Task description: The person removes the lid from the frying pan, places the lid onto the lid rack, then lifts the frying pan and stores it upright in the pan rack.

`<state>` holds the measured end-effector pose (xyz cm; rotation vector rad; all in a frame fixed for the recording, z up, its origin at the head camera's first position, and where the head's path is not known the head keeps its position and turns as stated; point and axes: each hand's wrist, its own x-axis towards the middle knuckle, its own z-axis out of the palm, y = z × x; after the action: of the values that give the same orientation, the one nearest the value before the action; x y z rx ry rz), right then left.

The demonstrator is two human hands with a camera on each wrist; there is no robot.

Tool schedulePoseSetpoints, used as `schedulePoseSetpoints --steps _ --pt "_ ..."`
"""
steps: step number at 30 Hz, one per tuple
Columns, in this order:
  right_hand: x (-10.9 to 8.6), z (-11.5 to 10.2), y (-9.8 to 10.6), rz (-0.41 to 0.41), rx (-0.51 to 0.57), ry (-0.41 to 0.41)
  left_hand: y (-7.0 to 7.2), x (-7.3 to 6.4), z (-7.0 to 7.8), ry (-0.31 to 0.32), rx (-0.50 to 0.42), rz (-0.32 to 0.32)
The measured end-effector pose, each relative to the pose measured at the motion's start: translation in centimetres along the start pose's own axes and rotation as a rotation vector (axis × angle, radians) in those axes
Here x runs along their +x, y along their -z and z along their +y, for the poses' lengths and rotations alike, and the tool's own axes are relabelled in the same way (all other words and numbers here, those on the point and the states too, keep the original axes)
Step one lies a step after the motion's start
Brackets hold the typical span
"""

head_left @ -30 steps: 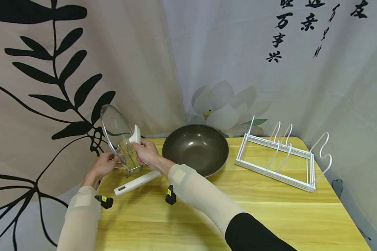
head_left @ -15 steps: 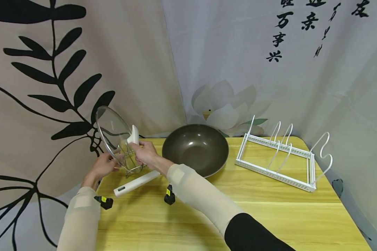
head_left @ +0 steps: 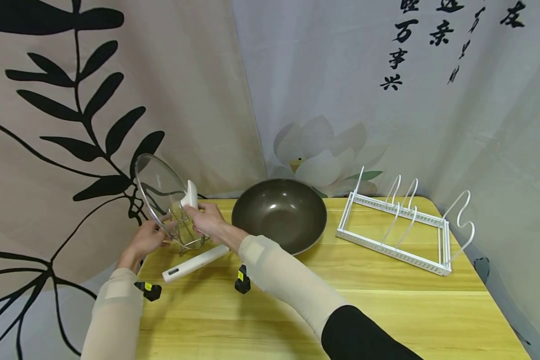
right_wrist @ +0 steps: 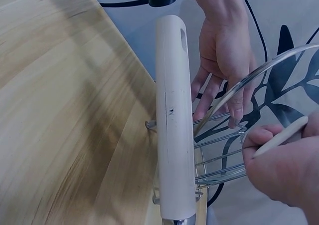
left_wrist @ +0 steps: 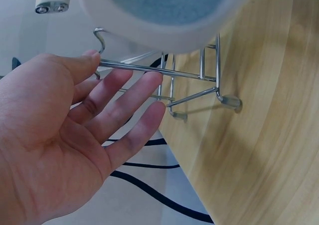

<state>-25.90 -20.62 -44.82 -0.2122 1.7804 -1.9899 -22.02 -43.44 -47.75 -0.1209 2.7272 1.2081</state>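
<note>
At the table's left edge my left hand (head_left: 148,237) pinches a rod of a small metal wire rack (left_wrist: 187,75) between thumb and index finger, its other fingers loosely spread. My right hand (head_left: 210,221) grips the white handle (head_left: 191,195) of a clear glass lid (head_left: 159,182). The lid stands steeply tilted, with its lower rim at the wire rack. Whether the rack's rods bear the lid's weight I cannot tell. Just right of the hands sits a dark wok (head_left: 279,215), its white handle (head_left: 195,263) pointing toward the front left, beneath my right forearm.
A white rack (head_left: 393,250) with upright wire dividers lies on the right of the wooden table (head_left: 252,325). Behind the table hangs a printed curtain (head_left: 198,100). The wok's handle lies close in front of the wire rack.
The lid has leaned a little farther left, and my right hand has shifted slightly left with its handle. My left hand stays at the wire rack. The wok and white rack have not moved.
</note>
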Motion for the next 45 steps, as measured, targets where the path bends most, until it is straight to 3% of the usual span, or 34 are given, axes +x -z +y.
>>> schedulePoseSetpoints --steps 6,17,30,45 --pt "0.0 -0.2 0.2 -0.043 -0.013 0.003 0.2 0.2 -0.2 -0.017 0.023 0.006" --pt "-1.1 -1.2 -0.5 0.011 -0.081 -0.013 0.2 -0.1 0.1 -0.035 -0.04 -0.018" --pt "-0.7 -0.6 -1.3 -0.033 -0.127 0.022 -0.1 0.1 -0.1 -0.056 -0.037 -0.015" --pt "-0.5 0.0 -2.5 0.002 -0.273 0.048 -0.2 0.1 -0.3 -0.044 -0.035 -0.018"
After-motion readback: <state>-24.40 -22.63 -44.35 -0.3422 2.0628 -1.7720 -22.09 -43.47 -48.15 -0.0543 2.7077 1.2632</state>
